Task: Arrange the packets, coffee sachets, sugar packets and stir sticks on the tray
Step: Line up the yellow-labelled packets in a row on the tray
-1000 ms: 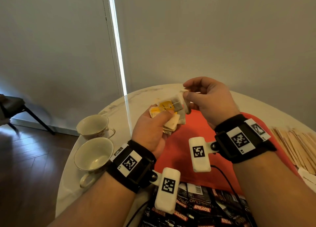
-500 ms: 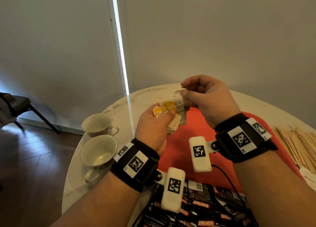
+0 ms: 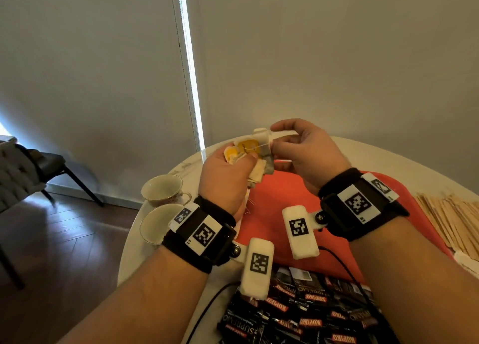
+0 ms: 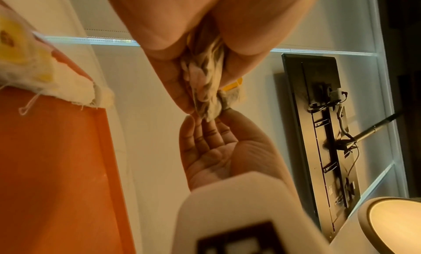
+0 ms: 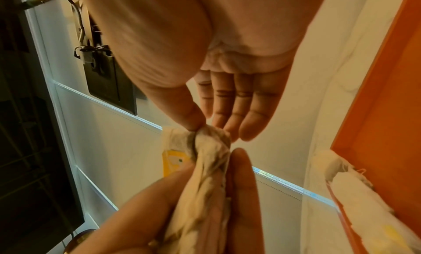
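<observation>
My left hand (image 3: 243,162) grips a bunch of tea bags (image 3: 255,150) with yellow tags, held up above the far end of the orange tray (image 3: 272,211). My right hand (image 3: 273,136) pinches the top tea bag (image 5: 212,140) of that bunch between thumb and forefinger, with its other fingers (image 5: 241,103) straight. In the left wrist view my left fingers (image 4: 173,81) wrap the crumpled bags (image 4: 205,88). More tea bags (image 5: 364,204) lie at the tray's edge. Black coffee sachets (image 3: 298,315) are heaped near me, and wooden stir sticks (image 3: 451,219) lie to the right.
Two empty teacups (image 3: 162,189) (image 3: 155,224) stand at the left rim of the round white table (image 3: 388,159). White packets (image 3: 466,262) peek in at the right edge. A chair (image 3: 39,167) stands on the wooden floor to the left.
Both hands have risen a little with the tea bags. My right hand's fingers have spread out from a curl, and it draws one bag up from the bunch.
</observation>
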`<state>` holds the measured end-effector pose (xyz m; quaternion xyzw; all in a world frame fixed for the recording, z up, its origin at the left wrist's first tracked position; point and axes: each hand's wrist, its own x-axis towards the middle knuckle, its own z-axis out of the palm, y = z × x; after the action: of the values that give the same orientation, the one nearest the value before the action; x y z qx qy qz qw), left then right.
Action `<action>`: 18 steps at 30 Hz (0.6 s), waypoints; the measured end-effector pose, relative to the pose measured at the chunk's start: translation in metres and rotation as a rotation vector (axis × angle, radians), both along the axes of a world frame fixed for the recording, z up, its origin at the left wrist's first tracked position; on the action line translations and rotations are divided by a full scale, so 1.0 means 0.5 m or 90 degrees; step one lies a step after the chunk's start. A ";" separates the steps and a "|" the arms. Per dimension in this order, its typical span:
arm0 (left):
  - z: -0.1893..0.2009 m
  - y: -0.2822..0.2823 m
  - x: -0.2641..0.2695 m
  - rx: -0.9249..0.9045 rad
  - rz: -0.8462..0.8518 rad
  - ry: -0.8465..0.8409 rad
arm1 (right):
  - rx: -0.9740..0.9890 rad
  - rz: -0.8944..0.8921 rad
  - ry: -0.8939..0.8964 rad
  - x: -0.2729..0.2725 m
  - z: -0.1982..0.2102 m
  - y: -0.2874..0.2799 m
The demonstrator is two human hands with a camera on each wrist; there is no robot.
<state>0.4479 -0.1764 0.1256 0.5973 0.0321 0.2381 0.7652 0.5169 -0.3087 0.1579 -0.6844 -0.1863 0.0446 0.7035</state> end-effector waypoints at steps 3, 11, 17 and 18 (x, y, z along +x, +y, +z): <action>0.024 0.017 -0.003 0.010 0.028 0.020 | 0.012 -0.009 0.018 0.006 0.030 0.011; 0.074 0.116 0.013 -0.065 0.106 0.033 | -0.063 -0.084 0.191 0.096 -0.029 0.063; 0.079 0.153 0.019 -0.126 0.102 0.040 | -0.161 -0.113 0.272 0.143 -0.109 0.096; 0.077 0.156 0.021 -0.130 0.101 0.042 | -0.175 -0.112 0.270 0.150 -0.118 0.103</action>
<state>0.4581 -0.0985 0.1639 0.5195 0.1283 0.2735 0.7993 0.5917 -0.2570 0.0989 -0.7625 0.0336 0.1508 0.6282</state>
